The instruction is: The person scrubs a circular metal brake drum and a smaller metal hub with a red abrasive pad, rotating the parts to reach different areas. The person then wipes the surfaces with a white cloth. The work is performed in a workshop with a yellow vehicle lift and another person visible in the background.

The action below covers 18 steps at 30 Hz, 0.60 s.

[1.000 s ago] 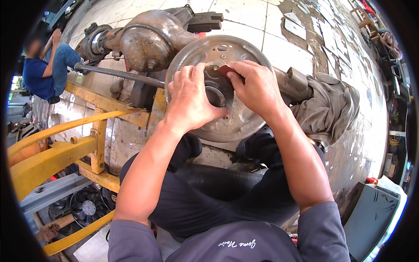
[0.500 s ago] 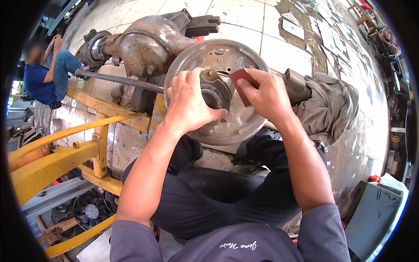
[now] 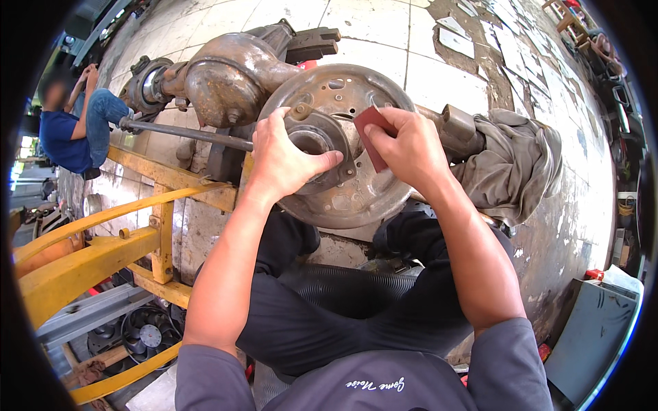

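The right grip [image 3: 409, 145] pinches red sandpaper [image 3: 369, 137] and the left grip [image 3: 279, 162] clasps a ringed plate [image 3: 334, 128], both at upper centre, the plate now shifted left over the disc [image 3: 384, 197], apparently baring more metal.

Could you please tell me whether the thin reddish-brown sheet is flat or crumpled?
Flat: the thin reddish-brown sheet shows straight edges and a smooth face, held in the right hand. Cannot tell whether it is doubled.

Black fan [image 3: 150, 335] near yellow frame [image 3: 89, 259]
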Tool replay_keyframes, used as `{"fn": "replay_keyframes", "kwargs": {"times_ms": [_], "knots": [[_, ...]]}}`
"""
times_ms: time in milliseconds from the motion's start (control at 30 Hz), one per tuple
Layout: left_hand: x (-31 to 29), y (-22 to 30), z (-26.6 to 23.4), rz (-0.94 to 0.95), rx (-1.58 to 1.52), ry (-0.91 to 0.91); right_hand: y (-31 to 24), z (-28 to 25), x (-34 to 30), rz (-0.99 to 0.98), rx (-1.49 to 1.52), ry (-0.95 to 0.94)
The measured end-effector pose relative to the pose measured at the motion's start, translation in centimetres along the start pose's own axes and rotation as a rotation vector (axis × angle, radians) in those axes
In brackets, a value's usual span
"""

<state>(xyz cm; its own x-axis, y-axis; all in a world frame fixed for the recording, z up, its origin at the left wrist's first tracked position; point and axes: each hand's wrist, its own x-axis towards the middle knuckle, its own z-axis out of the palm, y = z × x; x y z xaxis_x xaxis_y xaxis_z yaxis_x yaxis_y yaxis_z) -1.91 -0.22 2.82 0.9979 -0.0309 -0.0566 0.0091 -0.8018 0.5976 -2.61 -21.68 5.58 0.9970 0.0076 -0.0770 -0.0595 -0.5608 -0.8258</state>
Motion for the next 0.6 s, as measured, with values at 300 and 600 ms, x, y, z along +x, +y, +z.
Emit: {"fn": "replay_keyframes", "kwargs": {"times_ms": [300,600], "knots": [[-0.1,-0.3,0.6,0.018,-0.005,0.034,0.5,3.1,1.8,-0.162,-0.047,0.034],[0.2,-1.0,0.8,-0.02,-0.126,0.062,0.4,2.7,0.0,-0.023,-0.048,-0.049]]}}
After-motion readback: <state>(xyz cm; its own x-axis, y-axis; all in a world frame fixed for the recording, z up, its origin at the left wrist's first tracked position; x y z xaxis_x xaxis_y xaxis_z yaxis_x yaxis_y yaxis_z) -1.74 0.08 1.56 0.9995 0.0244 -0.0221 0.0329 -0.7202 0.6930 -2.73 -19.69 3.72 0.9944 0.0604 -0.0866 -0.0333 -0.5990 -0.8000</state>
